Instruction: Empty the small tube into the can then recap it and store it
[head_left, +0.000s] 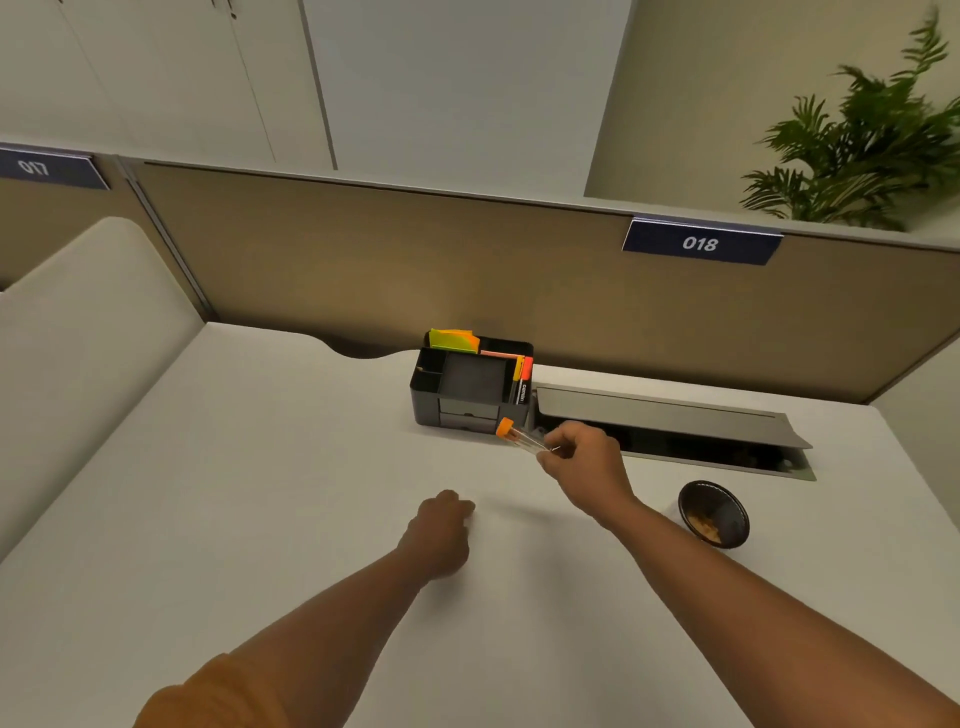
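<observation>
Single wide-angle view from head height, facing forward and down over the white desk (260, 493) toward the brown partition (415, 270) at its far edge. Near enough for both forearms to enter from the bottom edge; straight lines bowed near the borders. No second view.

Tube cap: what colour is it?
Orange, on the small clear tube in the right hand; head view shows it.

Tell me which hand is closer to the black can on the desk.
Right. The right hand, holding the tube, is up-left of the can; the left hand rests farther left, fisted.
</observation>
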